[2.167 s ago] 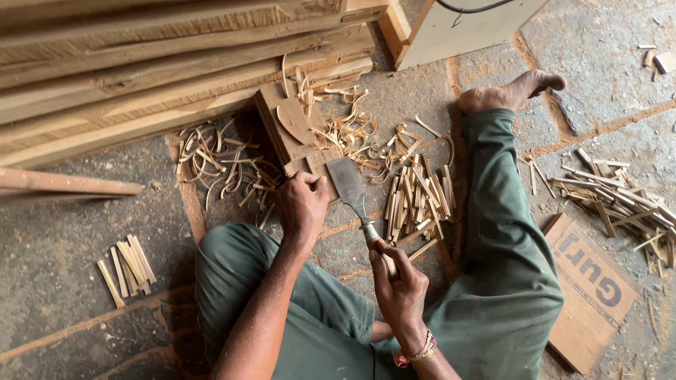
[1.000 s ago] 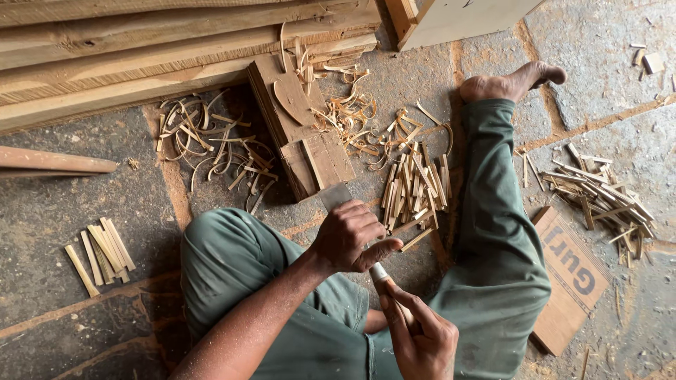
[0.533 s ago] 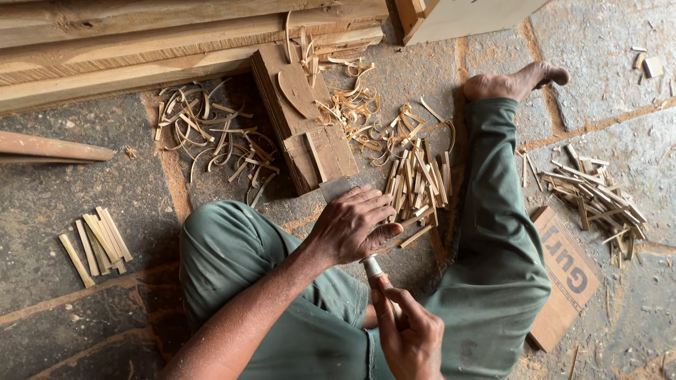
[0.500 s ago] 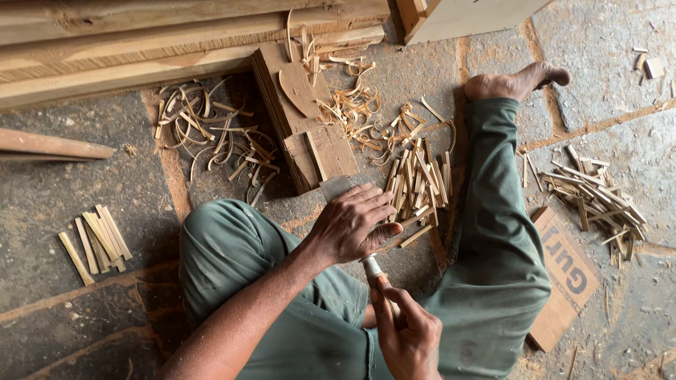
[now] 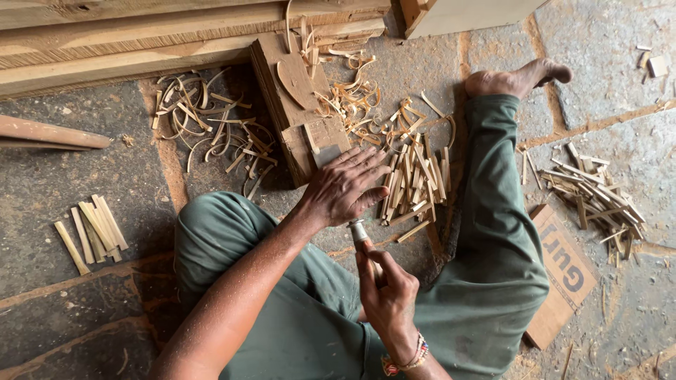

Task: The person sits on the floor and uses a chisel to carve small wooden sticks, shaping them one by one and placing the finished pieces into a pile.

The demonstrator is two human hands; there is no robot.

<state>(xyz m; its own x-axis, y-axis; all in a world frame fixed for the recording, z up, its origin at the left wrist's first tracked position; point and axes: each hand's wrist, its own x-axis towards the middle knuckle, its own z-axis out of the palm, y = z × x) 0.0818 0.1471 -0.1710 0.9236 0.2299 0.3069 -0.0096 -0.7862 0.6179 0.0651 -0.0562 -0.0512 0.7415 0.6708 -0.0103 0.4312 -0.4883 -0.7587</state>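
My left hand [image 5: 341,188] lies palm down with its fingers spread, reaching over the near end of a worn wooden chopping block [image 5: 292,116] toward a pile of split wood sticks [image 5: 415,183]. Nothing shows in its grasp. My right hand [image 5: 387,292] is closed around the handle of a knife [image 5: 360,232], just above my lap. Only the knife's metal collar shows; the blade is hidden under my left hand. I sit on the stone floor in green trousers, my right leg stretched out beside the sticks.
Long planks [image 5: 141,49] lie along the top. Curled shavings [image 5: 211,134] surround the block. A small bundle of sticks [image 5: 91,232] sits at left, another heap [image 5: 595,193] at right by a cardboard piece [image 5: 563,274]. My bare foot [image 5: 517,77] rests near a wooden box [image 5: 465,14].
My left hand left the block, drew back closed toward the knife, then opened and now reaches out to the stick pile. The right hand kept the knife and pulled it toward my lap.
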